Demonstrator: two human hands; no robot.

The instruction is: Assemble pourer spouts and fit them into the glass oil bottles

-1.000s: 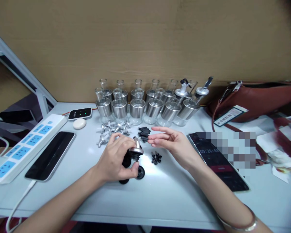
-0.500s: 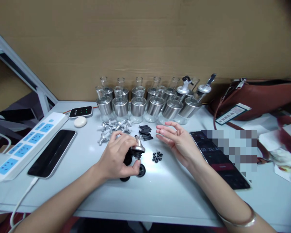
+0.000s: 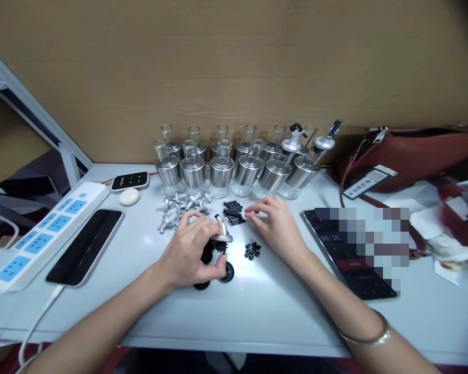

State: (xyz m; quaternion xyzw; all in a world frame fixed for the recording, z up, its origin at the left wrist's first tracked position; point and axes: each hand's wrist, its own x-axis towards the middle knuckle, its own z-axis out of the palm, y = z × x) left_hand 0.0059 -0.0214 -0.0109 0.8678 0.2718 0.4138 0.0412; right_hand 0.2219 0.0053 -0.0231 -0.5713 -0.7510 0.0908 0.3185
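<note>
My left hand (image 3: 197, 252) grips a pour spout (image 3: 223, 239) with a silver flange and a black ribbed stopper, its thumb underneath at the stopper's tip. My right hand (image 3: 278, 228) is bent, thumb and forefinger slightly apart with nothing visible between them. Its fingertips are just right of several small black levers (image 3: 233, 212). Below them lies a cluster of small black caps (image 3: 252, 251). Silver spout parts (image 3: 173, 208) lie in a heap behind my left hand. Round black stoppers (image 3: 228, 272) are partly hidden under that hand.
Several glass bottles with steel sleeves (image 3: 222, 171) stand in rows at the back; two at the right carry spouts. A power strip (image 3: 50, 234), a phone (image 3: 86, 248) and a white round case (image 3: 129, 197) are left. A larger phone (image 3: 347, 265) and a brown bag (image 3: 421, 161) are right.
My right hand has moved slightly left towards the black levers, and its fingers have curled, with thumb and forefinger closer together. The left hand keeps its grip on the pour spout.
</note>
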